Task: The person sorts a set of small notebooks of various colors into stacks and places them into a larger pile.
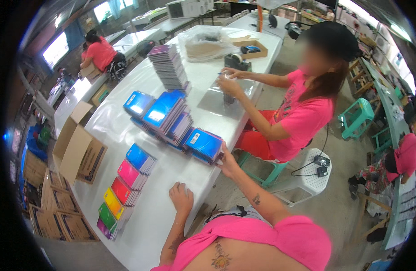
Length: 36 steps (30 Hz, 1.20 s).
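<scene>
right hand pinching blue notebook stack edge; left hand flat, fingers loosely together, on white table.

- The right hand reaches the near corner of the blue-covered notebook stack; its fingertips slip behind that corner, so its grip cannot be judged.
- The left hand lies knuckles-up on the white tabletop; its palm and whatever sits under it are hidden.
- The small clear object in the hands of the seated person in pink across the tabletop is too small to identify.
- The crumpled clear plastic bag blurs its contents.
- The round fisheye rim cuts off the brown cardboard cartons at the left.
- The far tables and the distant workers are too small to read.
</scene>
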Each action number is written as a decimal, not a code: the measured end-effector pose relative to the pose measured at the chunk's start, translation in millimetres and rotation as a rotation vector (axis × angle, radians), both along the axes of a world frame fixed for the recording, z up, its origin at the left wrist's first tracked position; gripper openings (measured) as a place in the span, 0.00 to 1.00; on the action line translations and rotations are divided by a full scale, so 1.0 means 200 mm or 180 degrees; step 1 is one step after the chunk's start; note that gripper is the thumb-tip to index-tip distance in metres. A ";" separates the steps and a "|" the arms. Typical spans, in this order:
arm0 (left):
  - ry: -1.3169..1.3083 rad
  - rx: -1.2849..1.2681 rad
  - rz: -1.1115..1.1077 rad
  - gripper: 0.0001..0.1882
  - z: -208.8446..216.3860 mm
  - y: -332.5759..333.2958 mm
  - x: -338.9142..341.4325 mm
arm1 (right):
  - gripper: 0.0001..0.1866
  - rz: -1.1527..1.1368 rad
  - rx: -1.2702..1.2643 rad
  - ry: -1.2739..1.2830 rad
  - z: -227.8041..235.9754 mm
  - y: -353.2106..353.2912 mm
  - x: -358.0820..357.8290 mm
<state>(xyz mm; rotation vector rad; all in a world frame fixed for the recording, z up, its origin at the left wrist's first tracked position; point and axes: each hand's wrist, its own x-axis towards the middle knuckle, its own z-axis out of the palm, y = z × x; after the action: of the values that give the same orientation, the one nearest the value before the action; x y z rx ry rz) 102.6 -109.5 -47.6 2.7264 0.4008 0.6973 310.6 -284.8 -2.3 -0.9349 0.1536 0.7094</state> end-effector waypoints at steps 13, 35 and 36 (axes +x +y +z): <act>0.0077 0.0067 0.0045 0.18 0.02 -0.01 0.02 | 0.53 -0.0284 0.0313 0.0351 0.00 0.02 0.02; 0.0536 0.0699 0.1480 0.26 0.34 0.94 -0.16 | 0.27 0.0814 -0.2119 -0.6625 0.07 1.39 -0.22; 0.0524 0.0678 0.1531 0.26 0.36 0.97 -0.15 | 0.26 0.0902 -0.1960 -0.6634 0.03 1.41 -0.15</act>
<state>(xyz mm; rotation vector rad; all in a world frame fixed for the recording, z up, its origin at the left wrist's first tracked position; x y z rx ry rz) 72.6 84.9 24.3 2.9215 1.1048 0.6588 280.6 -2.7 3.2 -1.8654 -1.6943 -0.3794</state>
